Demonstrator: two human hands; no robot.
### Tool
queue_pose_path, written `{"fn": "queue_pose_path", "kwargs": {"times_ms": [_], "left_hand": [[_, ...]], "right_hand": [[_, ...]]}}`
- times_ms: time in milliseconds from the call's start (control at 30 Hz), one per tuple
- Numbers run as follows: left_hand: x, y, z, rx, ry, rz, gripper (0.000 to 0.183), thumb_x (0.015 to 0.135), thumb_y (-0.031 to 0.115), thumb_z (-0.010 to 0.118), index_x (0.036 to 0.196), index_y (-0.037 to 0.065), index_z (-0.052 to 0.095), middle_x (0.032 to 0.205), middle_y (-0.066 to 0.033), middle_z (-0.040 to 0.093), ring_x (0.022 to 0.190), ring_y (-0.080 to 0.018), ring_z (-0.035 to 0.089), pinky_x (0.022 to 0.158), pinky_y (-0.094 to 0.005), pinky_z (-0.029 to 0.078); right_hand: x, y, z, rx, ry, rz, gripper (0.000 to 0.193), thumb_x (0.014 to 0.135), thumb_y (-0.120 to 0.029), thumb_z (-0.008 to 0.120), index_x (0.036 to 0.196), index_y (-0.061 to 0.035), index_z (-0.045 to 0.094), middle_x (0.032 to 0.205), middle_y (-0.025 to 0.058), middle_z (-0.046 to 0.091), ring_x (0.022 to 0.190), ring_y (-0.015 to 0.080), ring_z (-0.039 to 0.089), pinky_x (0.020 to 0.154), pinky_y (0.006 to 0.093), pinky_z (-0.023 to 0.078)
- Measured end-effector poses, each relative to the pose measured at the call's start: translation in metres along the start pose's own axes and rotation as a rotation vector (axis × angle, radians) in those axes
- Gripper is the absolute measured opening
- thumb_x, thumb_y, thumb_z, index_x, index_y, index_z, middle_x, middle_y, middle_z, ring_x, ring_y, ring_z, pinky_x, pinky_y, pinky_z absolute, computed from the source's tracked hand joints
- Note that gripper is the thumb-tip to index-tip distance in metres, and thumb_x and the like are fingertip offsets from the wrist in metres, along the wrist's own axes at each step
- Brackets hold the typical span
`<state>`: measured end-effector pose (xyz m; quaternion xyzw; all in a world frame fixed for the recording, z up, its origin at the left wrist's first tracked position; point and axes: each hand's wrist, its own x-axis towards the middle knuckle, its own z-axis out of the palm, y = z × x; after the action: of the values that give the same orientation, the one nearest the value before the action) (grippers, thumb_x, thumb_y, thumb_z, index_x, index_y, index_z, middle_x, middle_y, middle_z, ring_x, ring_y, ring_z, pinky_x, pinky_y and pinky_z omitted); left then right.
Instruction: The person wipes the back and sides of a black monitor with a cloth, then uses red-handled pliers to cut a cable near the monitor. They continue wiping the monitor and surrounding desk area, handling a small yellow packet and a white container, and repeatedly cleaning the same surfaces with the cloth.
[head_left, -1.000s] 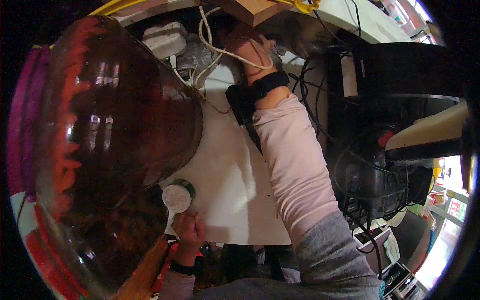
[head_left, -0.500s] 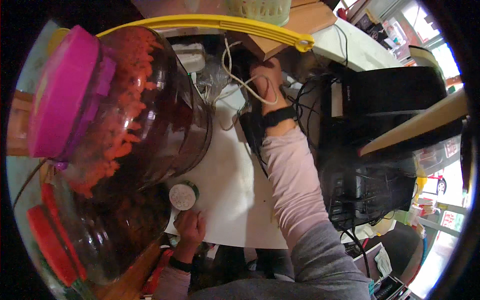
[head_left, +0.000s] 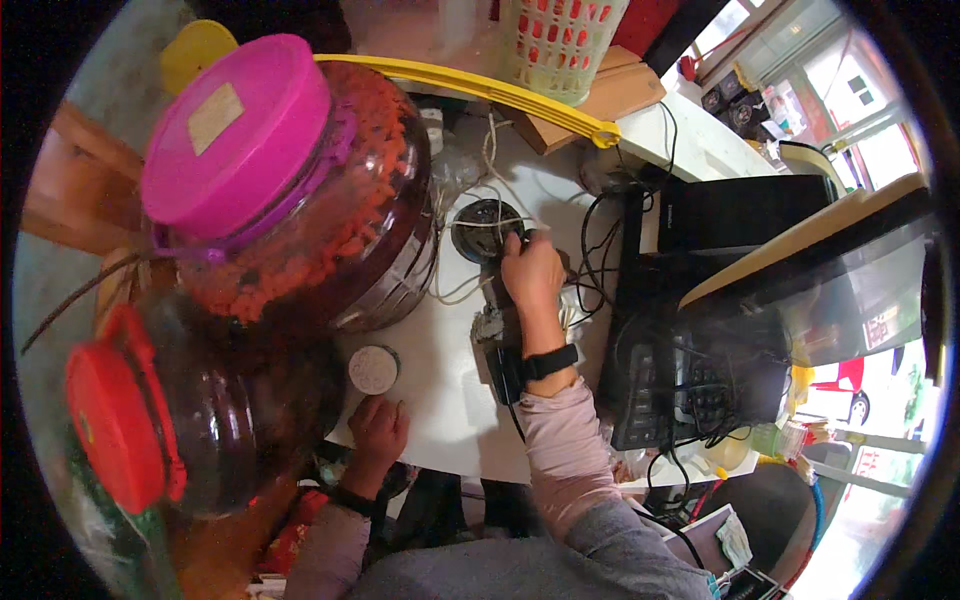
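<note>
My right hand (head_left: 532,272) reaches across the white table, its fingers curled onto the near right edge of a round black object (head_left: 480,228). A thin pale cord (head_left: 495,178) loops across that object, whose kind I cannot make out. Beside my right wrist lies a dark boxy device (head_left: 494,345) with a cable. My left hand (head_left: 380,430) rests closed at the table's near edge, with nothing visible in it. Just beyond its knuckles stands a small round tub (head_left: 373,370) with a pale speckled top.
A big jar with a magenta lid (head_left: 240,135) and another with a red lid (head_left: 115,425) crowd the left. At the right are a black keyboard (head_left: 675,390), tangled cables and a black box (head_left: 745,215). A perforated basket (head_left: 560,45) stands on cardboard at the back.
My right hand has drawn back toward me from beneath the cardboard, and the round black object is now visible at its fingers. The view has shifted. My left hand stays closed by the tub.
</note>
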<state>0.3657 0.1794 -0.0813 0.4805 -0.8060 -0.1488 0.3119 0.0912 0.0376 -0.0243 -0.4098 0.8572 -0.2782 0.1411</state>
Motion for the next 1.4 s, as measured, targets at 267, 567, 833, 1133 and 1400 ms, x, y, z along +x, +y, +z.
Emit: {"fn": "queue_pose_path", "kwargs": {"times_ms": [267,567,833,1133,1400], "left_hand": [[0.004,0.009,0.002,0.133,0.001,0.059,0.024,0.074,0.012,0.068,0.063,0.007,0.047,0.065,-0.0105,0.047,0.061,-0.0319,0.051,0.051,-0.0428,0.041],[0.016,0.047,0.013,0.185,-0.170,-0.138,0.020,0.077,0.012,0.063,0.093,0.002,0.054,0.089,-0.0162,0.054,0.085,-0.0347,0.053,0.073,-0.0439,0.044],[0.021,0.072,0.010,0.018,-0.314,-0.040,0.018,0.076,0.002,0.054,0.094,-0.002,0.056,0.094,-0.0177,0.053,0.089,-0.0352,0.051,0.079,-0.0422,0.042],[0.013,0.045,0.021,0.079,-0.345,0.024,0.010,0.074,0.004,0.056,0.084,0.003,0.055,0.085,-0.0130,0.053,0.082,-0.0314,0.054,0.071,-0.0415,0.045],[0.011,0.042,0.029,0.159,-0.340,-0.055,0.015,0.072,0.004,0.057,0.087,0.005,0.056,0.080,-0.0108,0.055,0.077,-0.0311,0.054,0.067,-0.0413,0.047]], "right_hand": [[-0.057,0.024,-0.007,-0.195,0.138,-0.396,0.042,0.082,-0.021,0.062,0.117,0.0007,0.053,0.121,0.0229,0.050,0.111,0.0429,0.045,0.090,0.0505,0.039],[-0.042,0.025,-0.025,-0.185,-0.015,-0.387,0.042,0.079,-0.015,0.063,0.115,0.0019,0.051,0.118,0.0181,0.053,0.108,0.0393,0.049,0.084,0.0516,0.043],[-0.004,0.005,-0.007,-0.198,-0.134,-0.313,0.103,0.056,-0.030,0.084,0.139,-0.0057,0.029,0.136,0.0167,0.039,0.122,0.0372,0.039,0.093,0.0508,0.038],[0.000,-0.014,-0.006,-0.317,-0.180,-0.332,0.119,0.053,-0.051,0.083,0.146,-0.0141,0.018,0.145,0.0159,0.030,0.127,0.0379,0.034,0.095,0.0561,0.033],[0.006,-0.010,0.006,-0.222,-0.148,-0.328,0.104,0.058,-0.039,0.079,0.142,-0.0077,0.026,0.134,0.0209,0.039,0.123,0.0384,0.039,0.095,0.0568,0.034]]}}
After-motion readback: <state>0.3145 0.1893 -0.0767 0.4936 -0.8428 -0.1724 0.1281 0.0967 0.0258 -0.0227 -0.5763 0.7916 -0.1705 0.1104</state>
